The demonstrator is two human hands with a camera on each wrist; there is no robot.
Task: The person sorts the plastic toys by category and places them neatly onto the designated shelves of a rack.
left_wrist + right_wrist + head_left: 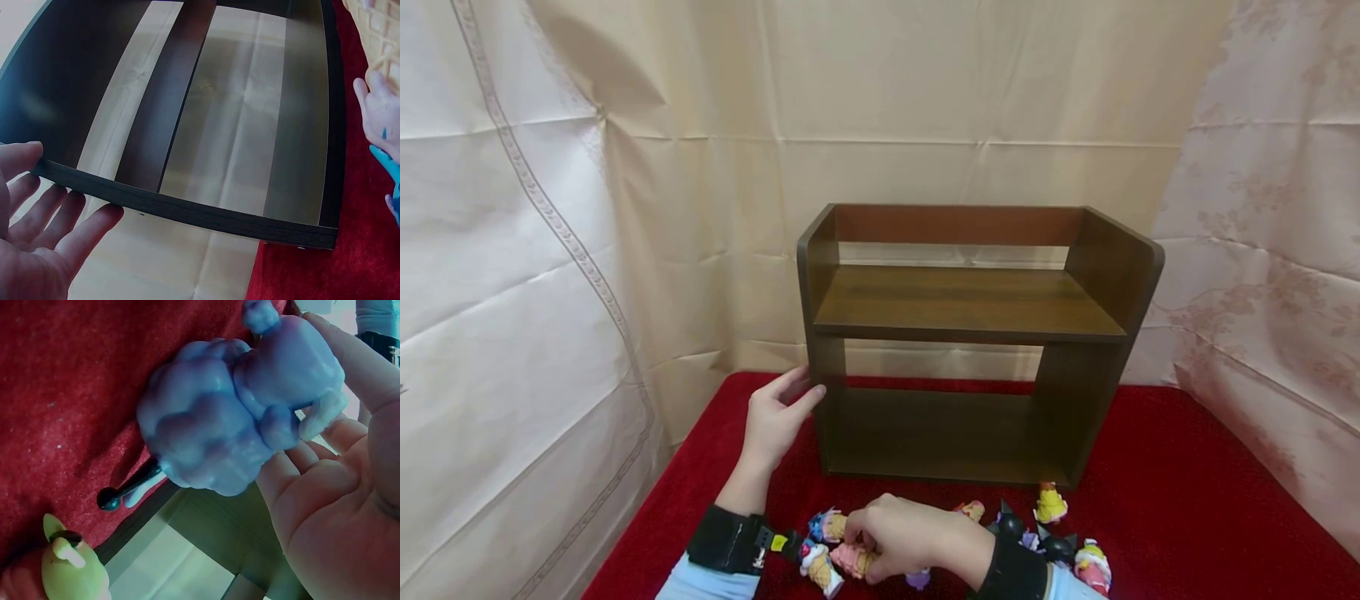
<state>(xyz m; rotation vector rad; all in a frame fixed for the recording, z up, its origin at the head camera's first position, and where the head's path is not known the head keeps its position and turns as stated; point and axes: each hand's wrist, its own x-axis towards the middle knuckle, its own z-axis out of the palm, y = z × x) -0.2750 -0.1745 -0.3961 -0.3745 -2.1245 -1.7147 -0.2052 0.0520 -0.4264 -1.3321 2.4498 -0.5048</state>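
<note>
crowded figurines [822,571] could scatter if the right hand [910,533] (grip on the pink figurine [850,560] unclear) brushes them; left hand [775,421], fingers extended, touches the shelf [970,300].

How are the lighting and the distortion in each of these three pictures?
Head view: fairly bright, though the shelf looks darker than the curtain behind it; left wrist view: dim, the shelf's edges bow, and a bluish haze lies at the left; right wrist view: a bluish cast, highlights on the lilac figure, and a washed-out patch at the top right.
</note>
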